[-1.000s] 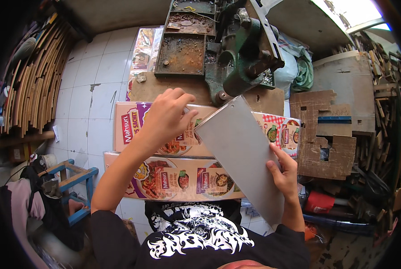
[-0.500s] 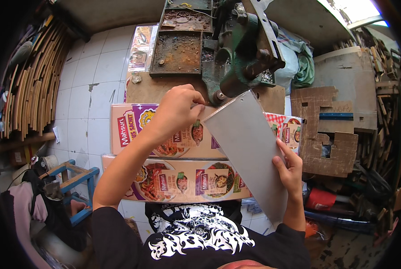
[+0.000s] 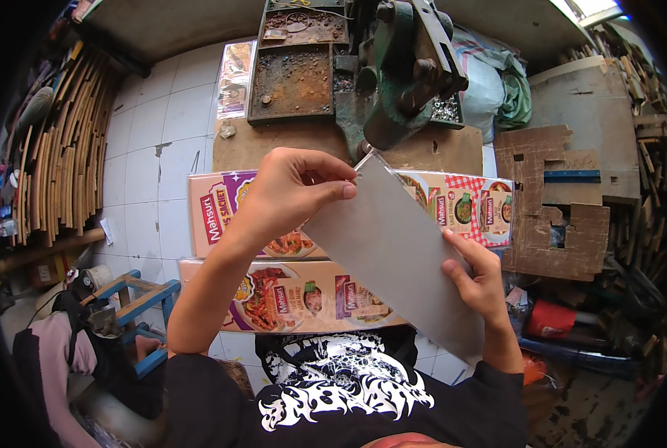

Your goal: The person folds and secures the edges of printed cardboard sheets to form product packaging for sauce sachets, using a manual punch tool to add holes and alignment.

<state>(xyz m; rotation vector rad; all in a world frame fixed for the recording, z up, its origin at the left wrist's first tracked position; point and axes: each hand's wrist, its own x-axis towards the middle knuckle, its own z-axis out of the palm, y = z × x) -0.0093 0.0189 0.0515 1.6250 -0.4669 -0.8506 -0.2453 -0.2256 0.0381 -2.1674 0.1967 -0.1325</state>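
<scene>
A grey panel point(image 3: 397, 246) is held slantwise on the near side of the green press point(image 3: 397, 97), its upper corner brought right up to the foot of the press; whether the two are touching cannot be told. Near that corner, the panel's left edge is pinched between the thumb and fingers of the left hand point(image 3: 292, 187). Farther from the press, the panel's right edge is gripped by the right hand point(image 3: 479, 276), with the thumb laid on the upper face; the fingertips beneath are hidden.

Under the panel, two printed strips are laid one before the other on the near side of the press: the far strip point(image 3: 210, 209) is partly covered by the panel and the left hand, the near strip point(image 3: 326, 295) by the panel. A brown board point(image 3: 251, 149) is set beneath the press. To the left of the press, a rust-stained tray point(image 3: 292, 82) is strewn with small bits. To its right, a white sack point(image 3: 475, 89) and a green bag point(image 3: 516, 101) are heaped, and a notched brown sheet point(image 3: 524, 254) is placed beyond the strips.
</scene>
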